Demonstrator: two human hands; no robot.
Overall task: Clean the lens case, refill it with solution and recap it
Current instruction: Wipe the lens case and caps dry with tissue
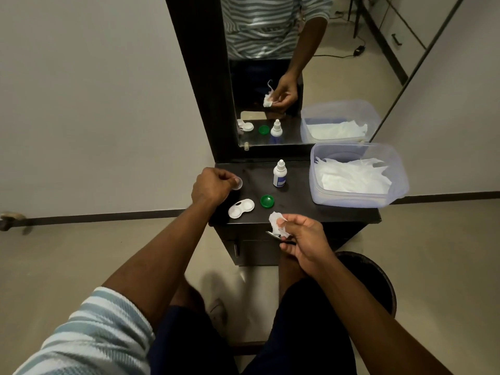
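Note:
The white two-well lens case (241, 208) lies uncapped on the dark tabletop (295, 207). Just right of it sits a green cap (267, 201). My left hand (212, 186) hovers above the table's left side and pinches a small clear cap (237, 183) at its fingertips. My right hand (303, 239) is at the table's front edge and pinches a crumpled white tissue (278, 224). A white solution bottle (280, 174) with a blue label stands capped behind the green cap.
A clear plastic tub (357, 200) of white tissues overhangs the table's right side. A mirror (270, 77) stands at the back. A dark round bin (378, 277) sits on the floor at the right, beside my knees.

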